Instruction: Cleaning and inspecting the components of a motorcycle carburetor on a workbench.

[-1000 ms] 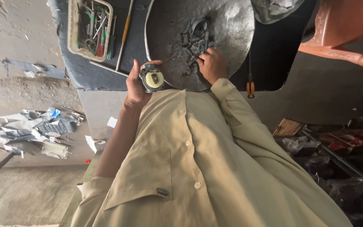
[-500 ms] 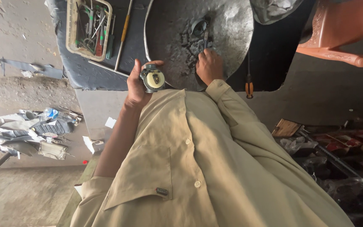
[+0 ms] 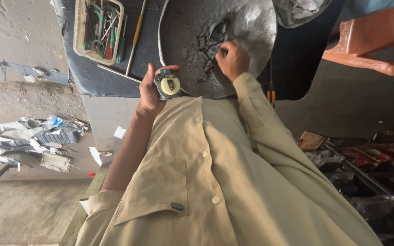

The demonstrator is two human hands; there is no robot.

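My left hand (image 3: 149,91) is raised in front of my beige shirt and grips a small round metal part (image 3: 168,84) with a pale yellow centre. My right hand (image 3: 231,58) reaches onto a round, dull metal tray (image 3: 256,27). Its fingertips are pinched on a small dark piece among several loose dark parts (image 3: 206,45). A dark ring-shaped part (image 3: 217,29) lies just beyond the fingers. My sleeve hides the near edge of the tray.
A cream basket of hand tools (image 3: 99,29) sits on the dark mat (image 3: 92,79) at the left, with a yellow-handled screwdriver (image 3: 135,36) and a thin metal rod (image 3: 117,73) beside it. An orange-handled screwdriver (image 3: 271,95) lies by my right sleeve. An orange plastic chair (image 3: 370,45) stands at the right. Scraps (image 3: 33,141) litter the floor.
My right hand has moved farther across the tray, into the loose dark parts. My left hand still holds the round part in about the same place.
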